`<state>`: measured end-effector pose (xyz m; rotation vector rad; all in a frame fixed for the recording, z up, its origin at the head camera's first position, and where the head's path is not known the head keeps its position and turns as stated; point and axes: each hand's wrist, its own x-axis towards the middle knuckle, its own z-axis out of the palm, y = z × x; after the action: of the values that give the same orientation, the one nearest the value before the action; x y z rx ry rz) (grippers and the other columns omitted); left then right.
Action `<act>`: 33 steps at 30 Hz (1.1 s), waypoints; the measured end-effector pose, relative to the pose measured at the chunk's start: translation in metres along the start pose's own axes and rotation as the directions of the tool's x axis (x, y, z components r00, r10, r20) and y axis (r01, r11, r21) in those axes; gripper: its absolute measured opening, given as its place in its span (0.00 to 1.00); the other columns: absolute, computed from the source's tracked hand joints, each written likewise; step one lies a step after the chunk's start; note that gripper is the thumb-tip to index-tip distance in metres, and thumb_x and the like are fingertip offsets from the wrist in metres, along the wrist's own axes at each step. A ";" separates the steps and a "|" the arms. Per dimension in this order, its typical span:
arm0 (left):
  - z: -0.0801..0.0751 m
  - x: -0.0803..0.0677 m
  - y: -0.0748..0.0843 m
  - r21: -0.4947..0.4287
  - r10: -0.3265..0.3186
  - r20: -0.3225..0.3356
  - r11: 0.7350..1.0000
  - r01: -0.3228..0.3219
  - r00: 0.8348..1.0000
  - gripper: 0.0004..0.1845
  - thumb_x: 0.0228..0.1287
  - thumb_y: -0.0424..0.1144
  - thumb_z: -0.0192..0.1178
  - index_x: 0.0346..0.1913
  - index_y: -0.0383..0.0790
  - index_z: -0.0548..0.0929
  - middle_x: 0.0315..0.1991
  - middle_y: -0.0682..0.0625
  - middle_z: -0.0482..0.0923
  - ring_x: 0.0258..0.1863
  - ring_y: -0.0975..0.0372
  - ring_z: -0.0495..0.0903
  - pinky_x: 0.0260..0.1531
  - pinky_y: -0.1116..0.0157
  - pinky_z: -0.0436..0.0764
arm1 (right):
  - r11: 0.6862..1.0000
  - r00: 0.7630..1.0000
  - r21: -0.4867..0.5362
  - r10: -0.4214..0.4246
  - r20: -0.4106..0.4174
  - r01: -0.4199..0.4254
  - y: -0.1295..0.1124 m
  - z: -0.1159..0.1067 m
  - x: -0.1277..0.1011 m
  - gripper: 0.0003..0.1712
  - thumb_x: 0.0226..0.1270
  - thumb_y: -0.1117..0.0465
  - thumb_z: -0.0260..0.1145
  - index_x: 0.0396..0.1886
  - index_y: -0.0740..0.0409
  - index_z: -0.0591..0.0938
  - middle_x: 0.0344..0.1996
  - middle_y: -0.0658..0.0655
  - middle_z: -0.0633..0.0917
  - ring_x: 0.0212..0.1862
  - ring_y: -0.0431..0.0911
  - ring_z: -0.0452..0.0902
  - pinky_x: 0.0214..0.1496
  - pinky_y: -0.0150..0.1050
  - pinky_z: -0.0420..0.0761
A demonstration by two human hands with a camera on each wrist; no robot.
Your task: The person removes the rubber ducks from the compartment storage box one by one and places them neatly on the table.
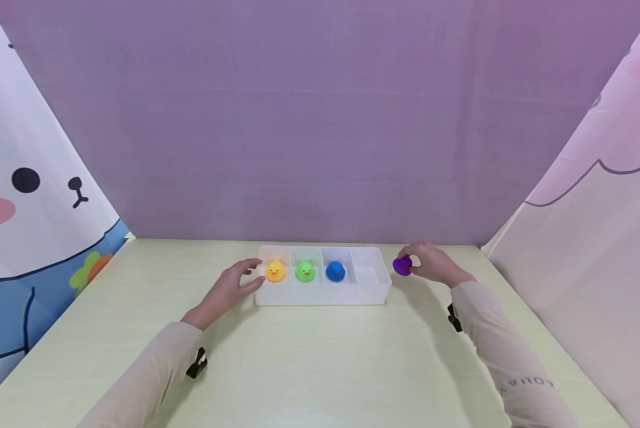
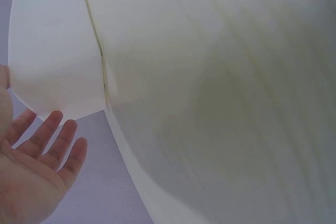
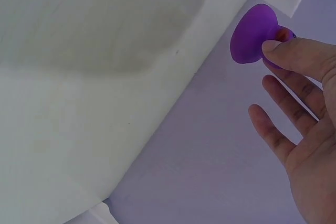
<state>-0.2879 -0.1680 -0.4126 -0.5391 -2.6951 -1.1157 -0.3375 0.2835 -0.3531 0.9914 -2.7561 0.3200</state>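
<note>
A white divided tray [image 1: 320, 294] sits on the pale table [image 1: 309, 368]. Its compartments hold a yellow duck [image 1: 275, 271], a green duck [image 1: 305, 271] and a blue duck [image 1: 335, 271]; the rightmost compartment holds nothing. My right hand [image 1: 429, 261] pinches a purple duck [image 1: 402, 265] just right of the tray, lifted off the table. The wrist view shows the purple duck [image 3: 255, 35] between thumb and finger of the right hand [image 3: 299, 108]. My left hand [image 1: 234, 284] rests with straight fingers against the tray's left end; in the wrist view the left hand [image 2: 37, 166] lies open by the tray wall [image 2: 58, 61].
A purple backdrop [image 1: 320, 119] stands behind the table. Cartoon-printed curtains hang at the left [image 1: 25, 196] and right [image 1: 603, 238]. Bare tabletop spreads in front of the tray.
</note>
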 end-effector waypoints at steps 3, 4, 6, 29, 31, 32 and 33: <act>0.000 0.000 0.000 -0.001 0.005 -0.003 1.000 -0.005 1.000 0.26 0.62 0.43 0.58 0.60 0.34 0.69 0.58 0.37 0.71 0.53 0.45 0.74 0.54 0.48 0.72 | 1.000 1.000 0.001 0.016 0.019 -0.016 0.002 0.006 -0.003 0.16 0.44 0.75 0.69 0.36 0.61 0.84 0.35 0.56 0.85 0.42 0.53 0.76 0.48 0.48 0.76; 0.000 0.000 0.000 0.001 0.007 -0.004 1.000 -0.007 1.000 0.26 0.62 0.43 0.57 0.60 0.34 0.69 0.58 0.37 0.71 0.52 0.45 0.74 0.54 0.48 0.72 | 1.000 0.999 0.003 0.024 0.029 -0.024 0.002 0.008 -0.004 0.16 0.44 0.75 0.69 0.37 0.60 0.83 0.35 0.55 0.85 0.42 0.53 0.76 0.48 0.48 0.76; 0.000 0.000 0.000 -0.001 0.006 -0.005 1.000 -0.006 1.000 0.26 0.62 0.42 0.58 0.60 0.34 0.69 0.58 0.37 0.71 0.53 0.45 0.74 0.54 0.48 0.72 | 0.999 0.998 0.004 0.039 0.046 -0.039 0.003 0.011 -0.006 0.17 0.44 0.75 0.69 0.37 0.60 0.83 0.36 0.55 0.85 0.43 0.54 0.76 0.49 0.49 0.75; 0.000 0.001 0.000 -0.017 -0.003 0.001 1.000 0.003 1.000 0.26 0.62 0.43 0.58 0.60 0.34 0.69 0.58 0.37 0.71 0.53 0.45 0.73 0.54 0.47 0.72 | 0.996 0.995 0.037 0.075 0.062 -0.077 0.006 0.036 -0.017 0.16 0.45 0.73 0.70 0.37 0.59 0.83 0.35 0.56 0.84 0.42 0.53 0.76 0.47 0.50 0.76; 0.000 0.001 0.000 -0.016 -0.004 0.000 1.000 0.004 1.000 0.26 0.62 0.43 0.58 0.60 0.34 0.69 0.58 0.37 0.71 0.53 0.45 0.73 0.54 0.47 0.72 | 0.996 0.995 0.032 0.076 0.060 -0.078 0.006 0.037 -0.017 0.16 0.46 0.73 0.69 0.37 0.59 0.83 0.36 0.56 0.84 0.42 0.53 0.76 0.47 0.50 0.76; 0.000 0.001 0.000 -0.015 -0.004 0.000 1.000 0.004 1.000 0.26 0.62 0.43 0.58 0.60 0.34 0.69 0.58 0.37 0.71 0.53 0.45 0.73 0.54 0.47 0.72 | 0.996 0.995 0.031 0.078 0.061 -0.080 0.006 0.037 -0.018 0.16 0.46 0.73 0.69 0.38 0.59 0.83 0.36 0.56 0.84 0.42 0.53 0.76 0.47 0.50 0.76; 0.000 0.001 -0.001 -0.014 -0.003 0.000 1.000 0.003 1.000 0.26 0.62 0.43 0.58 0.60 0.34 0.69 0.58 0.37 0.71 0.53 0.45 0.73 0.54 0.47 0.72 | 0.996 0.995 0.031 0.082 0.063 -0.084 0.006 0.037 -0.018 0.16 0.46 0.73 0.69 0.38 0.59 0.83 0.36 0.56 0.84 0.42 0.54 0.76 0.48 0.50 0.76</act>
<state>-0.2892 -0.1680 -0.4129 -0.5376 -2.6905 -1.1357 -0.3319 0.2890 -0.3942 0.9102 -2.8620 0.3554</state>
